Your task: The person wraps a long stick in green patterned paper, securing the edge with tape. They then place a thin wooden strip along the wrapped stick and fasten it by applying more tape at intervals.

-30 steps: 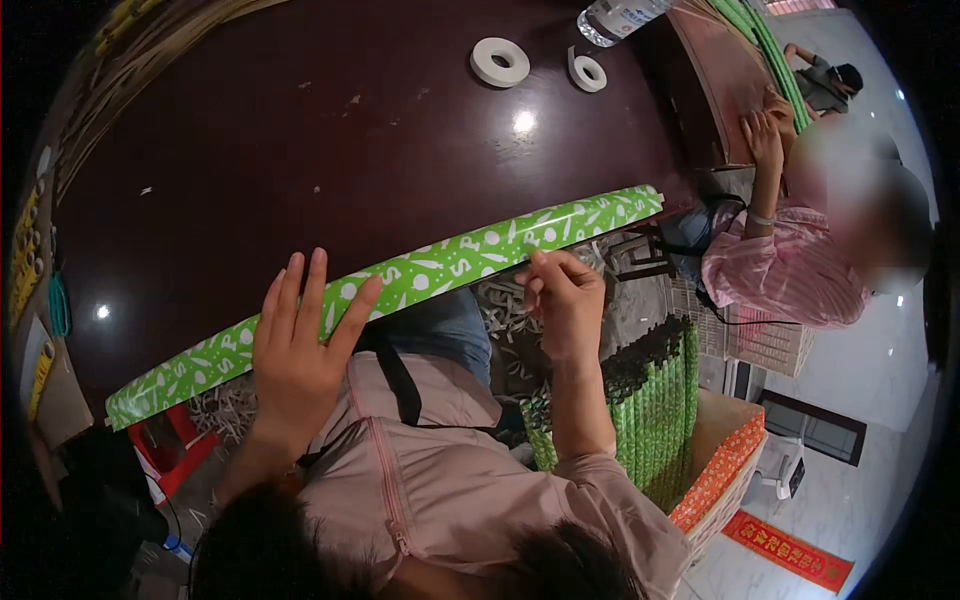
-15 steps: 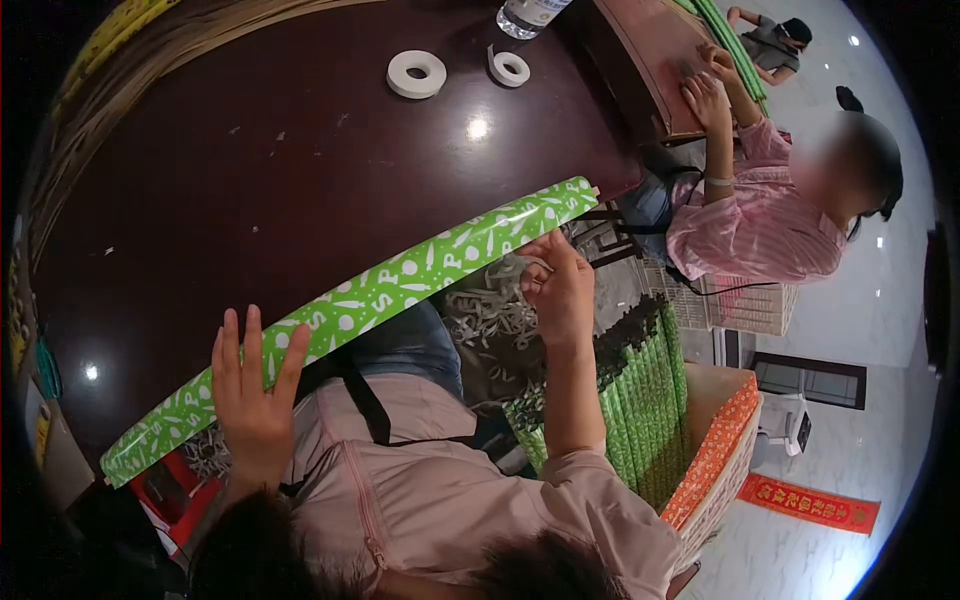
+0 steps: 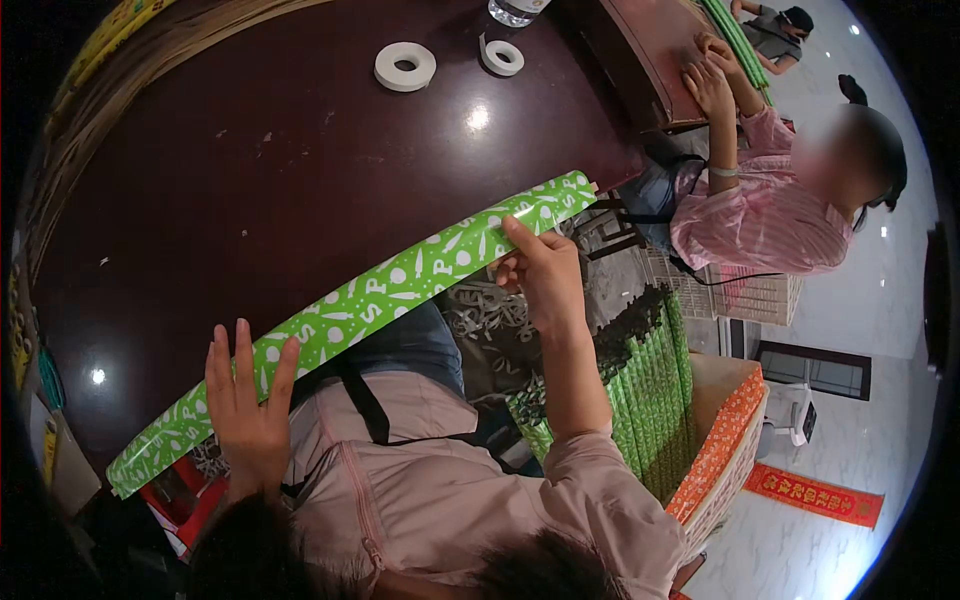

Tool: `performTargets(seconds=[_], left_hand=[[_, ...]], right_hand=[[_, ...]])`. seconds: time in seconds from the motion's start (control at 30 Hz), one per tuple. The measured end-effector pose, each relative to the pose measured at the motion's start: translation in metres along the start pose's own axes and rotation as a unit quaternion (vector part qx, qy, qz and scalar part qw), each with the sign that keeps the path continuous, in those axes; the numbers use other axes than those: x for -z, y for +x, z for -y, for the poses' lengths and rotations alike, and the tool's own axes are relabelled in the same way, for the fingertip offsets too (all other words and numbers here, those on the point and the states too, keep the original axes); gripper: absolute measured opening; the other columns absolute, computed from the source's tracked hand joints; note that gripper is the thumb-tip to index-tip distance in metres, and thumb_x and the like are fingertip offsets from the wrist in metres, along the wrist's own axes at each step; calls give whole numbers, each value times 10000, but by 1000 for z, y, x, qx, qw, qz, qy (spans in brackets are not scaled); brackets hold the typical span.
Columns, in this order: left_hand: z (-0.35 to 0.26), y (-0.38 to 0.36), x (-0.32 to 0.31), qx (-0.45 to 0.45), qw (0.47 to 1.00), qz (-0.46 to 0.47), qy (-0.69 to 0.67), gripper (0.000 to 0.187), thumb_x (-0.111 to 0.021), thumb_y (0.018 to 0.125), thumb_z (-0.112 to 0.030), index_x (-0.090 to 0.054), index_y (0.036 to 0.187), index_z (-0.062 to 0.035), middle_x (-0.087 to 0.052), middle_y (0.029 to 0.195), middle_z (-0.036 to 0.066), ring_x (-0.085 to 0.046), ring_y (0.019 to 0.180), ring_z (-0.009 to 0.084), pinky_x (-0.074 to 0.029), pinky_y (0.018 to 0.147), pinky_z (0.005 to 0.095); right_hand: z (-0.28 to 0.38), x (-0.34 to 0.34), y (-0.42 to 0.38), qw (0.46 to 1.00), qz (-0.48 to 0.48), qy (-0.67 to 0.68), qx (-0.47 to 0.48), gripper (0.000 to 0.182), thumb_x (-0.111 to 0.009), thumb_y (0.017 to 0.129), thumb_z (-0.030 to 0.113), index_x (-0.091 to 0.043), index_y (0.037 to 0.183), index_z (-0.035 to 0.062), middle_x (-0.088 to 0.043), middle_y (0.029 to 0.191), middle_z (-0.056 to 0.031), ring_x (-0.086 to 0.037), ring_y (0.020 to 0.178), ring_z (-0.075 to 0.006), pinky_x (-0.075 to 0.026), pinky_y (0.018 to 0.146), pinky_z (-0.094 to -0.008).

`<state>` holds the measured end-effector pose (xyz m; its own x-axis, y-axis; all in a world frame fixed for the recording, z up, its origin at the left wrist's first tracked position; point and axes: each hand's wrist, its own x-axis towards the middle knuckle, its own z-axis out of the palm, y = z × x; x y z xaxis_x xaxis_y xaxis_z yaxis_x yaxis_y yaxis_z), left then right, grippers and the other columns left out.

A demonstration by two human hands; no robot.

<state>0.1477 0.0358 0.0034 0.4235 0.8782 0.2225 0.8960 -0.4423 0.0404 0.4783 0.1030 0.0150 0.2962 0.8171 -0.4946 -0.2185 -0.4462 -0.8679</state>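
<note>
A long green roll with white vegetable shapes and letters lies diagonally along the near edge of the dark table. My left hand rests flat on its lower left part, fingers spread. Near the upper right end, my right hand has its thumb on top of the roll, with the other fingers curled at its lower edge. A large roll of white tape and a smaller one lie on the table beyond.
Past the tape stands a clear bottle. Bundled green rolls stand in a basket at my right. A person in a pink shirt sits at another table; another person is farther back. Long brown strips line the far left.
My right hand has moved up and left, and its thumb has come onto the roll. My left hand remains spread on it. The view has shifted slightly.
</note>
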Motion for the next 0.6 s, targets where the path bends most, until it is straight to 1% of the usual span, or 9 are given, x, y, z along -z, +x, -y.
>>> performTargets(seconds=[0.13,0.23,0.3,0.33,0.4,0.47,0.53,0.57,0.6], left_hand=[[0,1,1,-2,1000,0,7,385,-558,928,-76,-607,1300,-166,-438,1438,241,-417,1320,468,-423,1022,567],[-3,2,7,23,999,22,-2,448,-547,902,-7,-596,1314,-174,-422,1451,240,-407,1327,466,-413,1029,571],[-4,5,13,45,997,60,-35,570,-515,845,100,-583,1333,-185,-409,1464,233,-392,1339,464,-393,1045,573],[-3,4,13,46,997,60,-35,570,-515,845,100,-583,1333,-185,-409,1464,233,-392,1339,464,-393,1045,573],[-1,4,12,50,996,59,-47,662,-487,794,167,-571,1348,-186,-394,1476,228,-374,1354,458,-371,1061,573],[-4,5,11,52,995,60,-57,668,-488,794,172,-567,1352,-186,-385,1483,228,-368,1360,455,-369,1061,576],[-3,5,12,52,994,61,-68,674,-488,793,176,-564,1356,-187,-375,1489,228,-361,1366,452,-366,1061,580],[-2,5,14,51,994,68,-70,675,-485,792,179,-564,1355,-186,-374,1490,228,-360,1367,451,-365,1060,583],[-2,5,15,50,993,75,-72,676,-482,792,181,-565,1354,-185,-374,1490,228,-359,1368,450,-364,1059,586]], right_hand=[[-3,-1,0,1000,-5,-10,15,241,-728,879,222,-671,788,7,-687,699,-81,-594,510,-111,-403,446,-228],[-8,0,-1,998,29,52,31,193,-705,893,174,-671,803,7,-688,720,-84,-619,565,-111,-428,485,-226],[-12,4,1,997,43,63,32,171,-694,898,157,-671,817,8,-689,730,-86,-625,586,-112,-435,501,-226],[-13,4,1,995,58,76,33,150,-683,903,141,-671,832,9,-689,741,-87,-631,606,-113,-442,516,-225],[-14,6,1,995,61,74,35,140,-678,905,138,-667,855,7,-693,760,-87,-634,622,-112,-444,520,-227],[-17,12,2,995,63,71,39,134,-674,906,135,-663,878,5,-698,778,-86,-637,638,-110,-446,523,-229],[-21,17,2,988,115,79,59,167,-642,930,162,-660,933,-4,-705,859,-103,-646,696,-125,-466,542,-236],[-20,18,0,988,114,79,60,167,-642,930,162,-660,933,-4,-705,859,-103,-646,696,-125,-466,542,-236],[-18,18,-3,984,130,111,42,219,-617,946,200,-658,953,-14,-703,895,-114,-648,721,-138,-478,554,-241]])
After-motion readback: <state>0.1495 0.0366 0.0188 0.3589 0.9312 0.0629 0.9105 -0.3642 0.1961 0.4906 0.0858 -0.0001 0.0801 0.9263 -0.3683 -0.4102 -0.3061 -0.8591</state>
